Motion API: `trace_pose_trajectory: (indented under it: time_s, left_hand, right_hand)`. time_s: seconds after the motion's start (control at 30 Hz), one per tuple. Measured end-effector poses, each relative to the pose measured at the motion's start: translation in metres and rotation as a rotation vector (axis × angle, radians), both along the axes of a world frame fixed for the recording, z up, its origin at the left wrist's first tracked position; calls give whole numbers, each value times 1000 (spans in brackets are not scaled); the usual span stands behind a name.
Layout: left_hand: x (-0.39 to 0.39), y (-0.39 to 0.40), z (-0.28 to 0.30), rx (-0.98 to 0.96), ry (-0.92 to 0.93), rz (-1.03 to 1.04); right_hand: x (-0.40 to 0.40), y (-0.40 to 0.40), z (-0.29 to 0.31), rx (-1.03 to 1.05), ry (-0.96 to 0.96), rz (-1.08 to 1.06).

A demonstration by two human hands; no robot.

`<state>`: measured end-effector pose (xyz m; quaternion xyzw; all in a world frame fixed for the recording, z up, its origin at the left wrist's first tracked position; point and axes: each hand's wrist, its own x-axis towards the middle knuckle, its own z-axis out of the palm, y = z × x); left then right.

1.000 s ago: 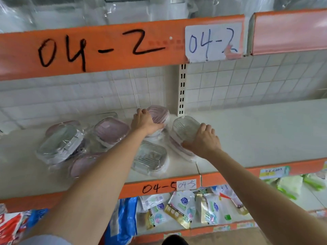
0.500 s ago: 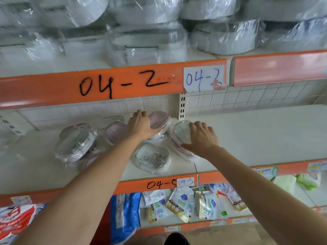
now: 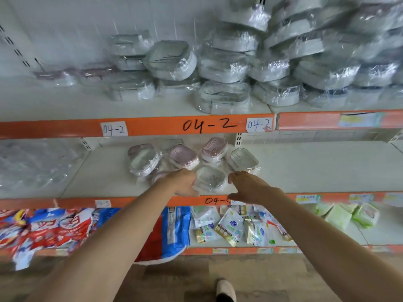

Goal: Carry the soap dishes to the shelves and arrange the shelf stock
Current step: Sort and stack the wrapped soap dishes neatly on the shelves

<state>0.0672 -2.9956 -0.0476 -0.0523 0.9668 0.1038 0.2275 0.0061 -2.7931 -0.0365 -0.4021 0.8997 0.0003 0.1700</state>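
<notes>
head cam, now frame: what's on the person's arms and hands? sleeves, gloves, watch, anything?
Both forearms are bare for the whole length in view, with no sleeves visible. The left hand and right hand wear no gloves. No watch, bracelet or ring shows on either wrist or on the fingers; the picture is a little blurred, so small items could be missed.

2 bare forearms reach out from the bottom of the view, with no sleeve showing on either up to the frame edge. The left hand (image 3: 185,182) and right hand (image 3: 250,188) carry no glove, ring or watch. Below, 1 foot wears a pale shoe (image 3: 226,289) with a dark opening.
</notes>
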Motion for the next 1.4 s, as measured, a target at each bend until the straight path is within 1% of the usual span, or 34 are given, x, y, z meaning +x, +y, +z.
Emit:
trace_pose_trajectory:
  time_s: [0.13,0.27,0.37,0.57,0.7,0.8,0.97,1.13,1.4]
  left_hand:
    - [36,4,31,23,32,-5]
    - [61,5,71,92,98,3]
    - [71,1,109,68,164,19]
    - [71,-15,189,79,366,127]
    - [63,-24,223,71,548,207]
    - [52,-26,240,61,618,232]
    - [22,-39,258,23,619,218]
    - [-11,-46,271,-60,584,146]
    - [-71,-69,268,-192,480,115]
  right_hand:
    - [32,-1,32,-29,12,26]
    - [53,-5,69,-70,39,36]
    - [61,-9,104,-116,40,30]
    - [58,-16,175,-258,91,-13]
    - [46,-17,203,-258,180,-9]
    - [31,-18,219,-252,228,-8]
    - [-7,-28,243,-256,290,-18]
    - [-51,-38,253,-268,316,-11]
    - [-117,-47,269,-293,368,-33]
